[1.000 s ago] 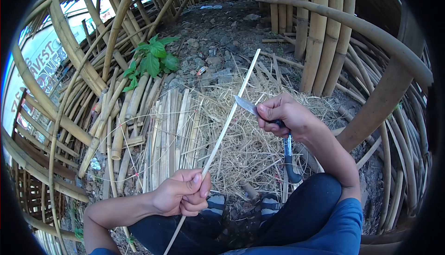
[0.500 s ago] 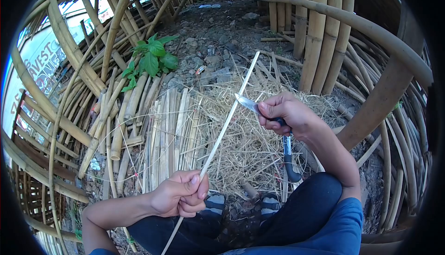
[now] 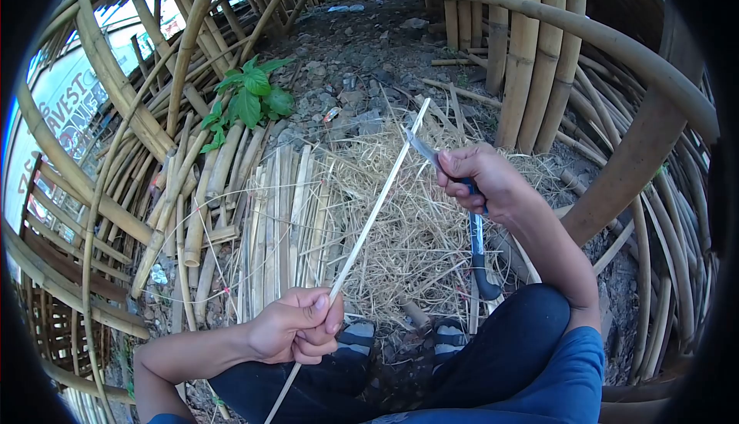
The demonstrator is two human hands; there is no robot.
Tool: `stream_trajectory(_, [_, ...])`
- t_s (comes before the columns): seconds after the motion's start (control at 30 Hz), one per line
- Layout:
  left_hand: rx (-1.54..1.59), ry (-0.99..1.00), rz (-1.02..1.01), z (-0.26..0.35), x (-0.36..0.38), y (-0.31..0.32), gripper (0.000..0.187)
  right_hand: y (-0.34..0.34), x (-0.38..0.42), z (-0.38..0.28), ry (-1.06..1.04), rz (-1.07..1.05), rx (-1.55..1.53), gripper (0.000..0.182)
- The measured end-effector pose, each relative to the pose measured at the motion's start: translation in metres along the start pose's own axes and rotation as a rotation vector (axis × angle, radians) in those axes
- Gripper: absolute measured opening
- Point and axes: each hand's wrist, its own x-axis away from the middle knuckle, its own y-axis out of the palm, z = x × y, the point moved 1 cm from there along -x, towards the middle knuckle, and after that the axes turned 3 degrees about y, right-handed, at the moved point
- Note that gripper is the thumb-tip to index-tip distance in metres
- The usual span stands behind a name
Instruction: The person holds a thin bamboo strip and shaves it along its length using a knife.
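A long, thin bamboo strip (image 3: 375, 212) slants up and away from me, its lower end passing beneath my left hand (image 3: 299, 325), which is closed around it. My right hand (image 3: 481, 181) is wrapped round the handle of a knife (image 3: 422, 149). The blade's tip touches or lies very near the strip, a little below its far end. Below my right hand a tool with a dark curved handle (image 3: 483, 276) lies on the shavings. Thin pale shavings (image 3: 408, 247) cover the ground under the strip.
Split bamboo slats (image 3: 281, 208) lie left of the shavings. A leafy green plant (image 3: 250, 99) grows beyond them. Upright bamboo poles (image 3: 543, 62) stand at the right, with a thick curved pole (image 3: 616, 43) crossing there. Stacked poles (image 3: 115, 185) line the left side.
The knife and my right hand have moved slightly up and to the right along the strip. The strip's far end has dipped slightly. My left hand has barely moved.
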Motion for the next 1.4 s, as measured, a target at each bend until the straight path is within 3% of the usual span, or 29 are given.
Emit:
stream_trajectory(0.07, [-0.004,-0.012,-0.009,-0.001,0.002,-0.001,0.034,-0.010,0.002,-0.005,-0.028,0.101,-0.034,0.035])
stream_trajectory(0.37, [-0.001,-0.042,0.021,-0.003,0.009,-0.002,0.034,-0.021,0.005,-0.001,0.022,0.186,-0.067,0.032])
stream_trajectory(0.47, [-0.024,-0.060,-0.112,-0.006,0.014,0.004,0.035,-0.057,-0.007,0.006,-0.043,0.293,-0.239,0.031])
stream_trajectory(0.53, [-0.053,0.037,-0.020,-0.005,0.013,0.005,0.035,-0.054,-0.006,0.015,-0.060,0.375,-0.265,0.031])
stream_trajectory(0.63, [-0.048,0.025,0.046,-0.005,0.012,0.000,0.036,-0.034,0.000,0.018,-0.113,0.470,-0.273,0.033])
stream_trajectory(0.73, [-0.058,0.024,0.061,-0.002,0.005,0.000,0.035,-0.016,0.003,0.017,-0.284,0.141,-0.040,0.036])
stream_trajectory(0.93, [-0.019,0.065,0.092,0.010,-0.010,0.003,0.034,0.043,0.000,0.023,-0.275,-0.124,0.315,0.031])
stream_trajectory(1.07, [0.030,0.125,0.093,0.015,-0.016,0.002,0.034,0.062,-0.012,0.038,-0.468,-0.088,0.593,0.040])
stream_trajectory(1.13, [0.067,0.131,0.048,0.015,-0.017,-0.001,0.033,0.072,-0.011,0.041,-0.804,-0.046,0.721,0.040])
stream_trajectory(1.23, [0.076,0.108,0.024,0.015,-0.019,-0.003,0.032,0.080,-0.006,0.038,-0.799,-0.164,0.872,0.036])
stream_trajectory(1.27, [0.077,0.104,0.025,0.015,-0.020,-0.003,0.032,0.083,-0.004,0.037,-0.898,-0.136,0.964,0.034])
stream_trajectory(1.4, [0.099,0.099,-0.014,0.015,-0.021,-0.003,0.035,0.091,-0.002,0.038,-0.921,-0.101,1.030,0.034])
